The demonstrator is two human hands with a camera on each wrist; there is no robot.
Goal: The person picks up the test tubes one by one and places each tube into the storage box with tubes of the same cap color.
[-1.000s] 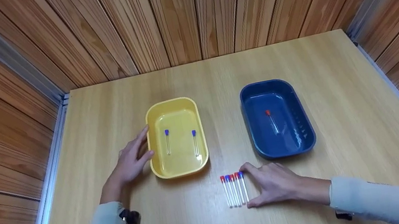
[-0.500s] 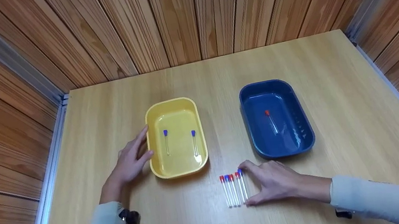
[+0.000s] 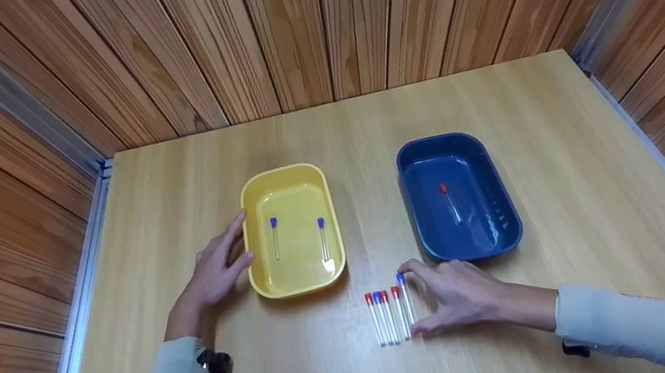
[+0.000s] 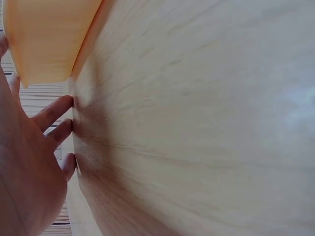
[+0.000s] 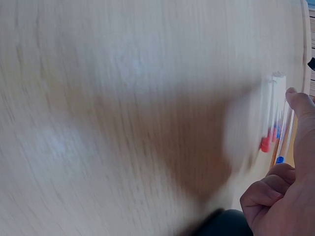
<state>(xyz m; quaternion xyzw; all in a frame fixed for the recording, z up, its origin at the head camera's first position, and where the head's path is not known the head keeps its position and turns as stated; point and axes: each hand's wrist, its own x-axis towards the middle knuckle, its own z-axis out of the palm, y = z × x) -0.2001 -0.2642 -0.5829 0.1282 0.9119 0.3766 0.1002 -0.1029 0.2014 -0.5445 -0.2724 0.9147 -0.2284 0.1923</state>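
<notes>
My right hand (image 3: 461, 294) pinches a blue-capped test tube (image 3: 407, 303) lengthwise, index finger at the cap and thumb at the bottom end. That tube stands slightly ahead of the row beside it. In the right wrist view its blue cap (image 5: 280, 160) shows near the curled fingers. To its left lie several red- and blue-capped test tubes (image 3: 387, 320) side by side. My left hand (image 3: 217, 271) touches the left wall of the yellow tray (image 3: 258, 281) with index finger and thumb, the other fingers stretched at the table in the left wrist view.
Two blue-capped tubes (image 3: 323, 239) lie inside the yellow tray. A dark blue tray (image 3: 410, 200) at the right holds one red-capped tube (image 3: 450, 203); its near edge is just beyond my right hand. A wood-panelled wall (image 3: 291, 29) closes the table's back.
The right hand has shifted slightly forward with the blue-capped tube, drawing it out of line with the row and a little apart. The left hand stays at the yellow tray.
</notes>
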